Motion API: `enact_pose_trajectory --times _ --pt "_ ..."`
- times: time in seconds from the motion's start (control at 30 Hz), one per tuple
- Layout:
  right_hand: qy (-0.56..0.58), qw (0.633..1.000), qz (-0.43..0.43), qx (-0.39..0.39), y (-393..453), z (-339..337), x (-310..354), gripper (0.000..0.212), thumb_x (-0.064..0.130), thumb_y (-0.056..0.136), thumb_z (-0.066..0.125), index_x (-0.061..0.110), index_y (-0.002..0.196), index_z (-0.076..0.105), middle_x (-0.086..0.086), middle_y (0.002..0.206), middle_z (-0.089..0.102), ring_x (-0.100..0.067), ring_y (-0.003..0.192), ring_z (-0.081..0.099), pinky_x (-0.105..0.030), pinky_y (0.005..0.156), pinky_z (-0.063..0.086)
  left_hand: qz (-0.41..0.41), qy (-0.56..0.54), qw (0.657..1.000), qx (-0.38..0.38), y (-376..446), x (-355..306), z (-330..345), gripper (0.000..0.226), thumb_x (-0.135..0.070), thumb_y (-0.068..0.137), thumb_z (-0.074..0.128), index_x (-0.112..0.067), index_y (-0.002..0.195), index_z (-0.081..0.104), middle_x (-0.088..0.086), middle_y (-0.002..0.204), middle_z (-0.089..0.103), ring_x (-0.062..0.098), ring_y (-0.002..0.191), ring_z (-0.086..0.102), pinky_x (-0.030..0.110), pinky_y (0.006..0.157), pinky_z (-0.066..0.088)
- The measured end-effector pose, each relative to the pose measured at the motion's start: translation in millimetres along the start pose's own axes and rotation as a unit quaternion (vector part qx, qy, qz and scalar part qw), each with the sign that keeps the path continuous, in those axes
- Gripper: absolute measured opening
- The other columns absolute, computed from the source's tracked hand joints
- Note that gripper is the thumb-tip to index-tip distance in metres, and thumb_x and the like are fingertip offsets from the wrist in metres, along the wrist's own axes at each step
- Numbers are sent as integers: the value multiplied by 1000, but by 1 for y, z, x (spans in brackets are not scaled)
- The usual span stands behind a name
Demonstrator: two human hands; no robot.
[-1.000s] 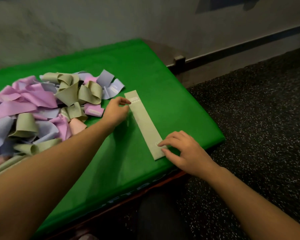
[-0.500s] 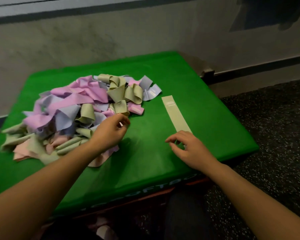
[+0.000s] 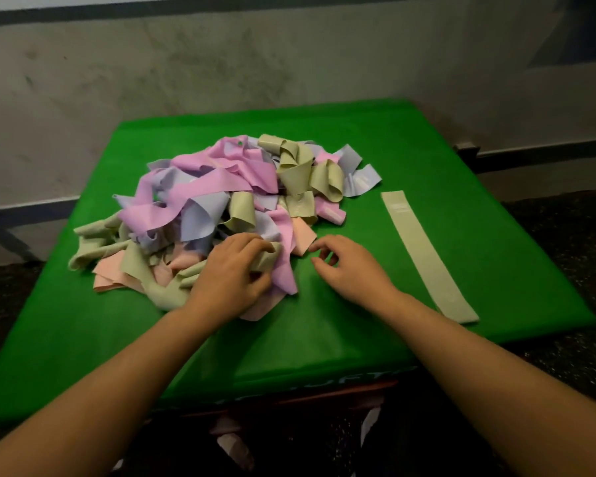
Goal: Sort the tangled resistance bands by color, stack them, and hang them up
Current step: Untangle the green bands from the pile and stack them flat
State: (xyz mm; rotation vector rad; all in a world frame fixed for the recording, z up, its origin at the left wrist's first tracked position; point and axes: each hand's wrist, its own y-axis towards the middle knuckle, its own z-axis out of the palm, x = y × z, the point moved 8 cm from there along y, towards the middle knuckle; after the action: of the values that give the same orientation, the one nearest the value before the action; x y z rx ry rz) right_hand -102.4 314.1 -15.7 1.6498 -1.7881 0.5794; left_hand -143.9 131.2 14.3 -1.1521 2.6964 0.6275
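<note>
Green-covered table [image 3: 461, 139], viewed from the head camera. Tangled pile of resistance bands [image 3: 221, 208] at centre-left, mixing pink, lilac, sage-green and peach loops; sage and peach strands trailing toward 9 o'clock. Left hand [image 3: 234, 277] at 6 o'clock of the pile, fingers curled round a fold of sage-green band [image 3: 267, 261] at the pile's near edge. Right hand [image 3: 348, 266] just beside it toward 3 o'clock, loosely curled and holding nothing, fingertips [image 3: 315, 247] close to the corner of a peach band [image 3: 303, 235]; contact not discernible. Single flattened sage-green band [image 3: 424, 253] well apart from the pile at 3 o'clock, lying flat, running from 11 toward 5 o'clock, near end close to the table's right front corner.
</note>
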Motion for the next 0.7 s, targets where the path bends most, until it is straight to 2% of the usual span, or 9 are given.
enact_pose_trajectory --times 0.1,0.23,0.27,0.33,0.4,0.47,0.53,0.63,0.7 --pt "34 995 82 -48 32 -5 -3 29 41 91 65 23 114 62 6 95 64 -16 86 62 -38 80 53 18 17 1000 -13 5 -4 2 36 -41 79 54 -21 106 66 -1 117 62 24 109 56 38 86 42" --pt "53 982 171 -69 72 -6 -14 50 54 87 66 21 124 57 1 116 65 -22 105 62 -38 90 51 52 112 992 1 22 -14 11 27 -41 85 52 -27 106 63 -3 130 57 23 127 47 41 99 34" --pt "47 980 181 -67 80 -4 -17 48 51 86 67 21 122 60 0 117 66 -23 106 62 -37 90 51 62 135 989 4 26 -15 14 27 -41 88 48 -27 107 62 -1 136 54 24 133 43 43 103 32" --pt "32 981 179 -65 89 0 -21 23 39 86 70 24 102 68 -1 106 71 -23 101 65 -36 86 53 77 161 984 7 32 -19 16 29 -38 90 42 -25 109 60 1 143 51 25 139 38 43 109 27" --pt "46 985 144 -79 89 0 -19 4 29 86 70 26 86 68 2 90 69 -21 91 66 -35 79 53 85 188 978 -9 35 -23 13 30 -36 89 46 -22 111 61 2 140 55 25 137 42 43 108 27" --pt "56 990 80 -99 82 -2 -13 4 26 85 72 24 85 69 5 87 62 -14 82 60 -29 74 48 82 200 976 -26 37 -26 9 35 -40 89 48 -23 117 61 0 138 57 22 135 44 43 108 27" --pt "45 992 17 -115 69 -9 -3 7 24 85 74 23 83 67 4 92 53 -10 84 55 -20 74 46 59 180 981 -41 42 -23 7 48 -49 89 42 -25 129 55 -1 142 53 20 140 39 42 112 22" --pt "3 989 -75 -124 43 -21 14 24 17 83 75 25 76 54 5 104 52 -17 102 56 -33 88 51 23 145 989 -34 52 -18 13 73 -64 89 42 -26 150 31 -1 157 36 19 150 22 45 123 9" --pt "-3 988 -112 -104 28 -27 24 27 14 83 75 22 76 51 3 116 58 -18 114 55 -41 96 50 9 105 994 -2 61 -19 22 86 -67 86 50 -29 155 15 -3 162 28 17 152 15 47 124 5"
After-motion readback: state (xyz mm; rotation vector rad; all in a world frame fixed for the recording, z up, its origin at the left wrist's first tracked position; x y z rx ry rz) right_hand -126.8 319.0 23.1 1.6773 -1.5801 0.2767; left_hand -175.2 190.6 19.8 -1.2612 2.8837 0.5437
